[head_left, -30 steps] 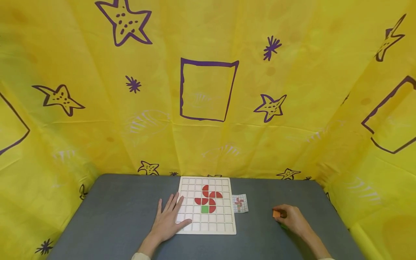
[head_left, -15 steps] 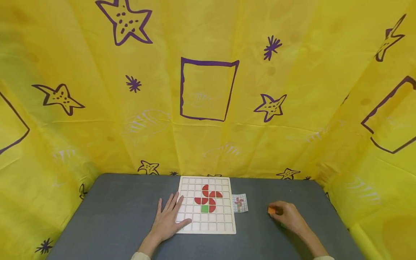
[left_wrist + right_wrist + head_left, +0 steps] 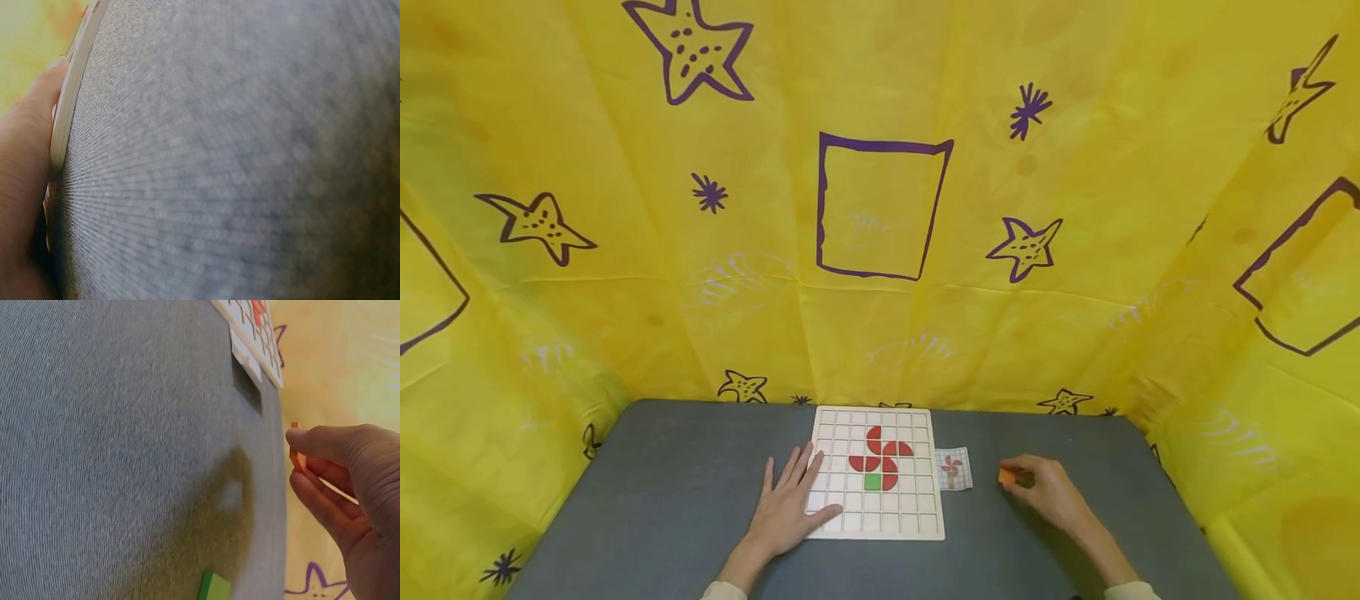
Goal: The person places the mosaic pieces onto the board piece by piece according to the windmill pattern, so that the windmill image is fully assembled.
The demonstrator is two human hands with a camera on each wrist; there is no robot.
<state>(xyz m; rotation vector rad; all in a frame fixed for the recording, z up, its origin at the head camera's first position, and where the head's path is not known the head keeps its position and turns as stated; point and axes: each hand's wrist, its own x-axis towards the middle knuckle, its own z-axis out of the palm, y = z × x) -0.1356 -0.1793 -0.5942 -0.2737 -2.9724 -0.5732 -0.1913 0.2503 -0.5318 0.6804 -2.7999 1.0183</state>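
Observation:
My right hand (image 3: 1048, 492) pinches a small orange tile (image 3: 1006, 477) between thumb and fingertips, above the table right of the pattern card (image 3: 955, 469). In the right wrist view the tile (image 3: 299, 462) is seen nearly edge-on, apart from the table surface. My left hand (image 3: 788, 510) lies with fingers spread over the left edge of a white gridded board (image 3: 910, 506), its thumb on the lower squares. Several red rounded tiles (image 3: 889, 466) form a pinwheel on the grid. One green square tile (image 3: 872, 482) sits at the pinwheel's lower left.
A green block (image 3: 214, 587) lies on the grey table (image 3: 677, 483), at the bottom of the right wrist view; my right hand and forearm hide it in the head view. Yellow cloth (image 3: 880, 333) with purple drawings stands behind the table and at both sides.
My right hand has moved left toward the card with the orange tile in its pinch. The left hand and the tiles on the board have stayed in place.

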